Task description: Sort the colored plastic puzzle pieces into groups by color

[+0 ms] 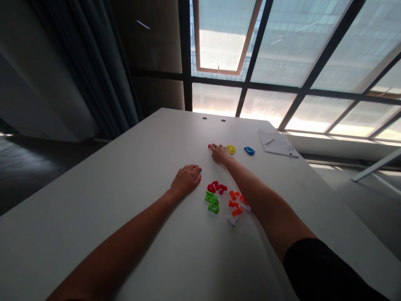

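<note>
My right hand [219, 153] reaches far out over the table, its fingertips closed on a small red plastic piece [209, 146] that is mostly covered. Just right of that hand lies a pile of yellow pieces [231, 149], with blue pieces [249, 151] further right. My left hand [187, 179] rests palm down on the tabletop, fingers stretched out, holding nothing. Nearer to me, below both hands, are small letter-like plastic pieces in groups: red [211, 188], green [213, 207], orange [233, 195] and white [232, 221]. My right forearm partly hides the orange and white ones.
The white table [131, 175] has two round holes near its far edge. Papers [275, 143] with pens lie at the right edge. Beyond the table stand large windows [222, 37], and a dark curtain [84, 62] hangs at the left.
</note>
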A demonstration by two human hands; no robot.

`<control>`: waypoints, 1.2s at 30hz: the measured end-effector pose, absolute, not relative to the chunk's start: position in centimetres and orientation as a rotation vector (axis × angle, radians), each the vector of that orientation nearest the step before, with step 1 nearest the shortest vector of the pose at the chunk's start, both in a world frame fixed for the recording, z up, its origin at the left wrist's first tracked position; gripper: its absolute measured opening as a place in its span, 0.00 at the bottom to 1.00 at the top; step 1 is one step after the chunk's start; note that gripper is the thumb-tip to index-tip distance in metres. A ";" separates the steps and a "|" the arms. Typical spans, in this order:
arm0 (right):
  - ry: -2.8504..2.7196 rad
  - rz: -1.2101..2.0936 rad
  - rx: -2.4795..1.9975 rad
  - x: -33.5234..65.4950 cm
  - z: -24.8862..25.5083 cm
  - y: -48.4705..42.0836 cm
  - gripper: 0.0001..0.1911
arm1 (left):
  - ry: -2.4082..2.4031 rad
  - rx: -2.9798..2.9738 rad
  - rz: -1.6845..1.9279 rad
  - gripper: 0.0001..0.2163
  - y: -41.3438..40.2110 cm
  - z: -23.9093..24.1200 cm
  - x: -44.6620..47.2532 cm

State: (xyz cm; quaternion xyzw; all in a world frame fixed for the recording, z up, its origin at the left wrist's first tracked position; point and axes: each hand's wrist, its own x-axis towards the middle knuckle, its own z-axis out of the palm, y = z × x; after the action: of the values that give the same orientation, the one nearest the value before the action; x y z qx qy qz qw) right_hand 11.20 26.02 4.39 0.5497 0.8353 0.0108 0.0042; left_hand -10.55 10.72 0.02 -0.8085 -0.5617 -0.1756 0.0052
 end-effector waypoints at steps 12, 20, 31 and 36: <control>3.045 -0.317 1.291 20.3 2.7 18.2 0.22 | -1.774 -2.532 -0.539 0.15 10.8 0.1 -10.3; 3.307 -0.491 0.888 22.0 4.6 10.1 0.12 | -1.804 -2.522 -0.508 0.16 10.6 0.5 -10.2; 3.050 -0.190 1.275 22.1 5.2 13.1 0.18 | -1.783 -2.516 -0.513 0.16 10.9 0.1 -10.5; 2.839 -0.062 1.430 18.5 5.5 16.7 0.24 | -1.778 -2.521 -0.562 0.16 10.9 0.2 -10.4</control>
State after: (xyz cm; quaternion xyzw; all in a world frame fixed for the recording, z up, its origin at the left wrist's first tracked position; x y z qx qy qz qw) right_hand 18.53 16.69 5.46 0.4495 0.8929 -0.0193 -0.0190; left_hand -10.39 10.88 0.16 -0.8040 -0.5669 -0.1791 0.0031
